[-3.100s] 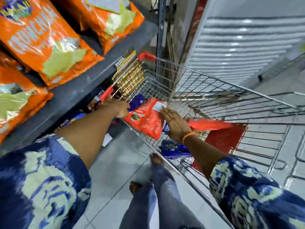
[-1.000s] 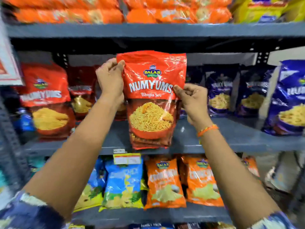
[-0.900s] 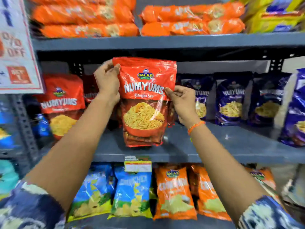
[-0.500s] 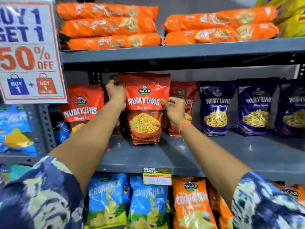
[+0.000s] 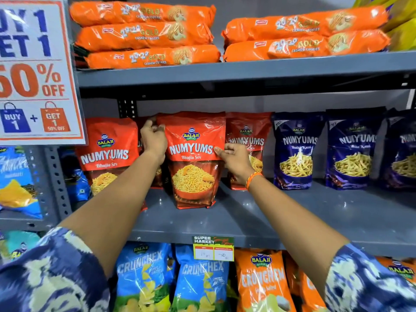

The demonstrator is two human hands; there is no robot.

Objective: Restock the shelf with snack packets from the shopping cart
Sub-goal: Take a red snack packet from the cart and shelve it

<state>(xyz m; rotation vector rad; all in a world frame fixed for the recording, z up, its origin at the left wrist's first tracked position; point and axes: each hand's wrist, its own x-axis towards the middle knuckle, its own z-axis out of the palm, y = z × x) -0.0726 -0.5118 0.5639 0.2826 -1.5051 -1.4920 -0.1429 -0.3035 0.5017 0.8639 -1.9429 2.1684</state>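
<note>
change: half a second back the red Numyums packet (image 5: pixel 194 161) was still a touch off the middle shelf (image 5: pixel 281 212); now its base sits on the grey metal, upright, between two matching red packs
packet: glossy crinkly plastic pouch, flat-bottomed, clear-ish window showing yellow sev
left hand (image 5: pixel 154 140): arm stretched out, fingers curled round the packet's upper left edge, gripping it
right hand (image 5: pixel 235 158): thumb and fingertips pinching the right edge mid-height, orange band on the wrist
neighbours: blue Numyums pouches (image 5: pixel 298 149) off to the right, orange cookie rolls (image 5: pixel 146 34) stacked on the shelf above
sign: buy-1-get-1 poster (image 5: pixel 33 70) hanging at left, laminated
</note>
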